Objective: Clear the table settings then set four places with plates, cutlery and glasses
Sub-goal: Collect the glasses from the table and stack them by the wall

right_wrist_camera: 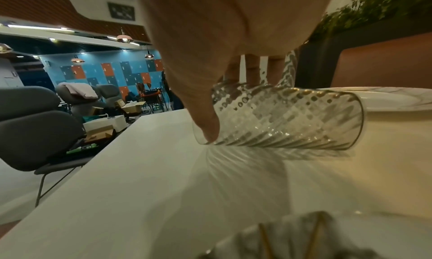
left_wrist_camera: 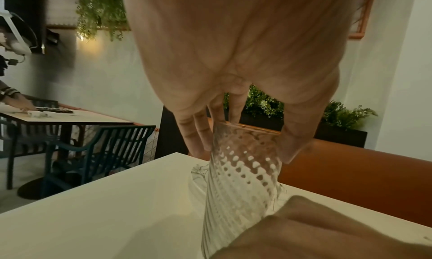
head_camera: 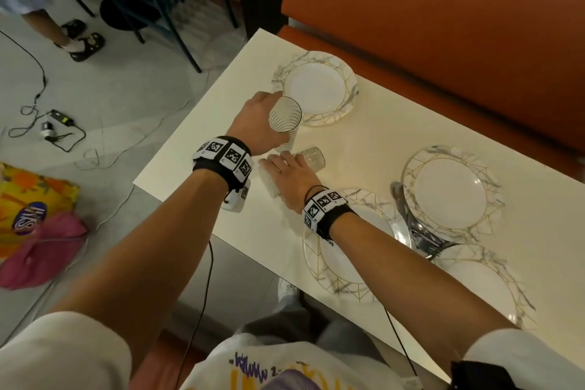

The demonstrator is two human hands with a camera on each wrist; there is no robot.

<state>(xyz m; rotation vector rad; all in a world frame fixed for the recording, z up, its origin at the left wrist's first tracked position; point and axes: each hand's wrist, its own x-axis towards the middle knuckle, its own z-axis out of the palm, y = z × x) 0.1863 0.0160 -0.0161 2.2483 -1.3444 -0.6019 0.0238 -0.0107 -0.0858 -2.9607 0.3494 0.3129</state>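
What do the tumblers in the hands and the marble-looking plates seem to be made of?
The upright tumbler in the left hand and the lying tumbler under the right hand look like clear ribbed glass: the table shows through them and a thin gold line rims them. The plates look like glossy glazed ceramic, with printed grey veins and gold lines; it could be melamine.

Left hand (head_camera: 258,119) reaches forward, fingers curled (thumb opposite); right hand (head_camera: 292,176) lies low, fingers wrapped, both wrists banded.
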